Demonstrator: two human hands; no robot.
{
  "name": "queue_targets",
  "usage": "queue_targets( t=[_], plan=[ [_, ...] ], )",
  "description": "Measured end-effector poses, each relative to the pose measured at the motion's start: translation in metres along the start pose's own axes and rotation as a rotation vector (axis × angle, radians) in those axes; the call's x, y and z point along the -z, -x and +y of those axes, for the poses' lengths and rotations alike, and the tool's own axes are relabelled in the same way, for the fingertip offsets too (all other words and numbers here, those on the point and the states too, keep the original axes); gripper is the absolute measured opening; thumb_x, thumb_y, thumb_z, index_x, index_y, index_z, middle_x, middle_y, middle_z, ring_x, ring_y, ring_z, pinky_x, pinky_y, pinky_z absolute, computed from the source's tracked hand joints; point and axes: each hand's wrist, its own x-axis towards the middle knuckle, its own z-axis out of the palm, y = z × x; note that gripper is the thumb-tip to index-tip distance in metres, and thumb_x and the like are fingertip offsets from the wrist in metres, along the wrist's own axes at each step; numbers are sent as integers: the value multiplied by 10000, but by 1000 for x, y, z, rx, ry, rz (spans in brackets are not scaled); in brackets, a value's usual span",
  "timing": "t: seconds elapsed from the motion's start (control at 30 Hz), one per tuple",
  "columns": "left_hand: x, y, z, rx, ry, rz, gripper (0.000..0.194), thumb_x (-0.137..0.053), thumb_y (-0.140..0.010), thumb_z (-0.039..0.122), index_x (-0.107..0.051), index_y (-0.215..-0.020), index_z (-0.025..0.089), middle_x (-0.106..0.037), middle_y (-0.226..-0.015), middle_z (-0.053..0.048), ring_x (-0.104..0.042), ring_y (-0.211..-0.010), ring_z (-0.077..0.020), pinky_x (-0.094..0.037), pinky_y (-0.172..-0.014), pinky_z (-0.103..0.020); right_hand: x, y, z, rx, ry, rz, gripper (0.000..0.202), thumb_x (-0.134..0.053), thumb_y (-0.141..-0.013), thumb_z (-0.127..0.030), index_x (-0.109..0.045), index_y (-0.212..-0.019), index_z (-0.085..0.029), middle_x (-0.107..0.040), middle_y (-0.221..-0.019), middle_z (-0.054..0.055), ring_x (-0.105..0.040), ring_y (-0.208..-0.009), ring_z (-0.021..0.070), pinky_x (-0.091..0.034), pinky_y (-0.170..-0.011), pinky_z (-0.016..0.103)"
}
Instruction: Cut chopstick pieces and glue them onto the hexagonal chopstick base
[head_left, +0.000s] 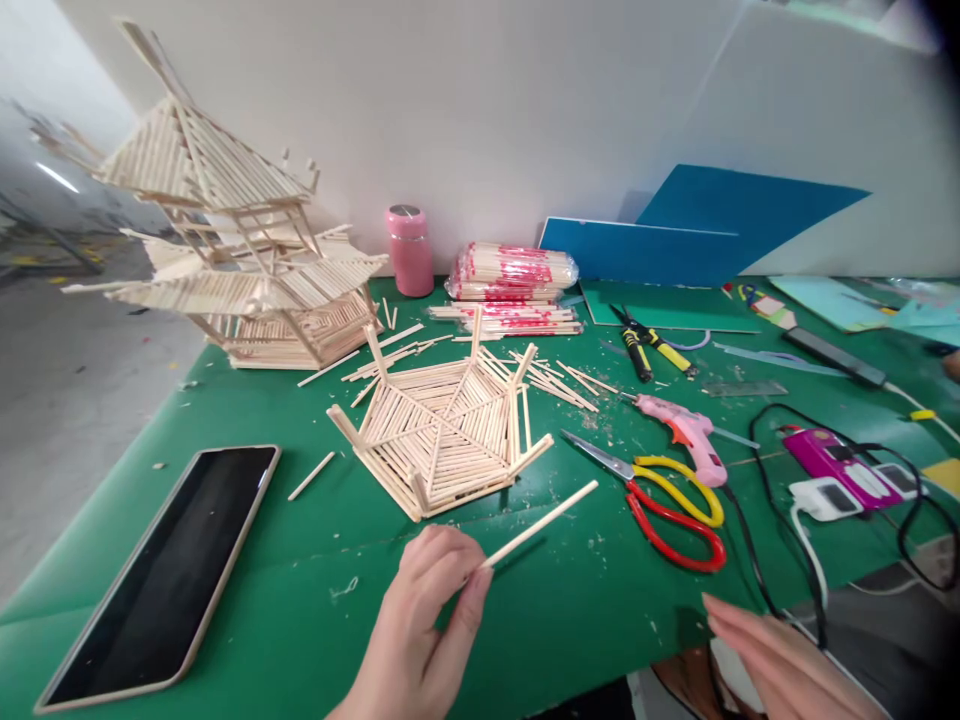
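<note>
So I'm watching this over the head feed, and my read is I'm between pieces: one stick picked out and being readied for the hexagonal frame [442, 430], not attached to anything yet. The frame sits mid-tabletop [300, 580], just beyond my left grip [409, 600], base slatted in and six posts sticking up around the rim. Looks like a couple of rails run between two posts on its right side, while the other sides seem bare, so I'd guess this is the railing stage.

IMO the next move calls for offering the wooden stick [541, 525] up to a gap between posts to check the length. If it's too long, the scissors [628, 468] are lying right of the frame, and the pink glue gun [690, 425] is just behind them for fixing it. Easy thing to botch: knocking a post while lining up.

Pose-wise: the left comes in from the bottom edge, palm mostly down, thumb and index pinching the stick near its close end. The free length points away and to the right, tilted a bit, apparently clear of the surface. Other fingers are curled in. The right grip [787, 660] is down in the bottom right corner by the black cable [742, 535], fingers straight and together, nothing in it that I can see, partly cut off by the edge of the view.
</note>
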Motion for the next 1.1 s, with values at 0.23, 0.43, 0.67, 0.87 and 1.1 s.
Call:
queue_targets(
  t=[0.23,0.43,0.67,0.87,1.1],
  plan=[
    [9,5,0,-18,21,7,144,-440,-824,76,-526,-758,171,-547,-720,-39,-501,-674,-145,-411,-651,-259,-6,-123,-24,-143,-197,-109,401,-437,-859,-151,-459,-1239,-277,-692,-775,-23,-671,-665,119,-546,-681,219],
    [19,22,-2,114,35,115,121,-465,-825,100,-541,-793,190,-551,-768,-35,-504,-701,-144,-395,-675,-244,-36,-160,-25,-236,-378,-296,323,-439,-855,-214,-520,-1168,-206,-667,-970,55,-662,-680,139,-549,-682,297],
    [20,27,0,155,-2,139,111,-492,-817,121,-563,-822,207,-561,-741,-24,-510,-669,-141,-406,-636,-229,-47,-180,-27,-70,-182,-126,323,-470,-835,-225,-550,-1147,-192,-567,-1197,88,-516,-1099,231,-404,-936,401],
    [9,20,2,30,-82,49,130,-471,-820,113,-552,-880,196,-534,-655,-14,-485,-590,-135,-395,-563,-228,-16,-135,-25,-346,-288,-59,112,-556,-785,-297,-630,-743,-224,-613,-622,6,-573,-536,143,-471,-525,244],
    [-4,-9,27,-116,-140,-175,162,-402,-836,115,-530,-740,143,-514,-617,-36,-436,-574,-145,-366,-560,-280,-30,-108,-80,-786,-1280,-274,423,-619,-724,-437,-542,-1102,-264,-563,-679,-2,-519,-565,121,-424,-522,239]
  ],
)
